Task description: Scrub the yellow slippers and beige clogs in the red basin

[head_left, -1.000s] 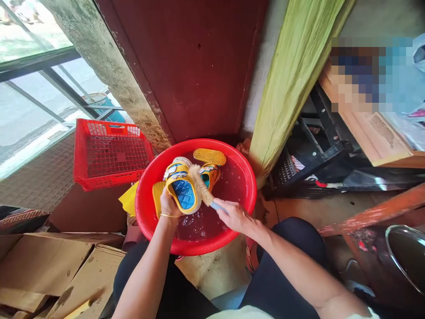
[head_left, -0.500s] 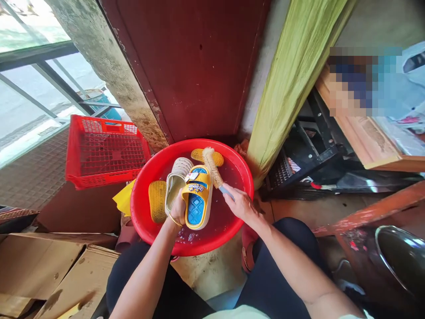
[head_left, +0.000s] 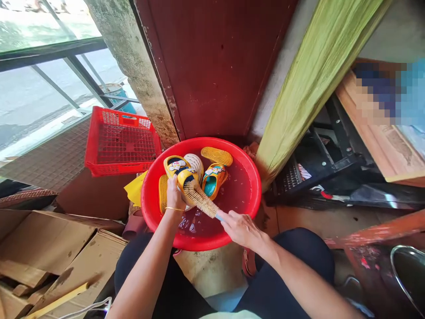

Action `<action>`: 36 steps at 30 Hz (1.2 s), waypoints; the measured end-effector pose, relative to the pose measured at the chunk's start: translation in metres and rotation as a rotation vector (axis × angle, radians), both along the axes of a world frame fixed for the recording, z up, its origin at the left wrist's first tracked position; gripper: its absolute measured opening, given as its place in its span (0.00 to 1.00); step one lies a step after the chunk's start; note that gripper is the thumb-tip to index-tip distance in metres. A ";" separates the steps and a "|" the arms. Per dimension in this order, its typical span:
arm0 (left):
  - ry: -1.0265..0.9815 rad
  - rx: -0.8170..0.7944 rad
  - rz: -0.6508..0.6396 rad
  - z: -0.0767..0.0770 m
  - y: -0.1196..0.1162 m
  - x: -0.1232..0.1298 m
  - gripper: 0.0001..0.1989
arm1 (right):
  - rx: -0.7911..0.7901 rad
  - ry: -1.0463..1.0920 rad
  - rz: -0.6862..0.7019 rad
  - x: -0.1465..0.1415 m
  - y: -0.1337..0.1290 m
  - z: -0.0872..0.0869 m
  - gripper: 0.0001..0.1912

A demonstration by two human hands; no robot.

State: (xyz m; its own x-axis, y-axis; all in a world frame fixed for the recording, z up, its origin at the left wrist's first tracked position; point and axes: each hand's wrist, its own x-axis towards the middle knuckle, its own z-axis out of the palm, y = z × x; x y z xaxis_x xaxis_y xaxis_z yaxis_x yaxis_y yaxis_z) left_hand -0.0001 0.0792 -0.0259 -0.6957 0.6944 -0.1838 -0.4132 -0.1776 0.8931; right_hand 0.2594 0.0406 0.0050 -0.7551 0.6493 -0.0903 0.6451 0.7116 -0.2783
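My left hand (head_left: 175, 195) grips a yellow slide sandal (head_left: 183, 178) with a dark inside and a white cartoon figure on its strap, tilted over the basin. In my right hand (head_left: 242, 228) is a scrub brush (head_left: 202, 200) with pale bristles, held by its grey-blue handle. Its bristle end touches the opening of the held sandal. Beneath and around it, a red basin (head_left: 257, 188) contains murky, reddish-looking water. Inside lie a yellow sandal with a teal inside (head_left: 210, 185), a sole-up yellow sandal (head_left: 216, 156), a whitish clog (head_left: 196, 165) and a partly hidden yellow sandal (head_left: 162, 192).
A red plastic crate (head_left: 122, 146) stands left of the basin, with cardboard boxes (head_left: 49, 239) nearer me. Behind the basin is a dark red door (head_left: 215, 71). On the right hang a green curtain (head_left: 299, 97) and, beyond it, a black metal frame (head_left: 335, 150).
A dark-lined yellow sandal is in my left hand, where a blue-lined one was. A teal-lined sandal now shows beside it. The brush has come down and left onto the held sandal.
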 end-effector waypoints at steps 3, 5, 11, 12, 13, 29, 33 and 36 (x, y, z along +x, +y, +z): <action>0.147 -0.040 -0.150 -0.010 -0.008 0.033 0.22 | -0.020 -0.063 -0.151 -0.016 0.013 0.008 0.28; 0.185 -0.064 -0.277 -0.014 -0.013 0.051 0.24 | -0.038 -0.087 -0.225 -0.024 0.022 0.014 0.27; 0.181 -0.054 -0.093 -0.005 -0.012 0.036 0.24 | -0.078 -0.088 -0.112 -0.024 0.003 0.029 0.27; 0.204 -0.055 -0.037 -0.002 -0.010 0.027 0.24 | -0.084 -0.077 -0.073 -0.020 -0.004 0.031 0.27; 0.228 -0.057 0.018 0.000 -0.009 0.018 0.23 | -0.093 -0.066 -0.035 -0.016 -0.009 0.033 0.27; 0.248 -0.026 -0.457 -0.009 0.009 0.025 0.31 | -0.271 0.605 -0.382 0.045 0.061 0.041 0.23; 0.512 -0.179 -0.304 -0.006 0.003 0.020 0.28 | -0.270 0.518 -0.227 0.017 0.049 0.023 0.22; 0.843 -0.253 -0.213 0.000 -0.005 -0.007 0.25 | -0.181 0.288 -0.228 0.004 0.051 0.009 0.23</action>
State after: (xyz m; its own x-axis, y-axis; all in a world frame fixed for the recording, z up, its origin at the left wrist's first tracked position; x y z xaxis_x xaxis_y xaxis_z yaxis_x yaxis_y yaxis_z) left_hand -0.0067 0.0745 -0.0255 -0.5301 0.8321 0.1633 0.3937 0.0710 0.9165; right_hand 0.2637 0.0913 0.0138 -0.6050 0.7959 -0.0241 0.6580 0.4827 -0.5779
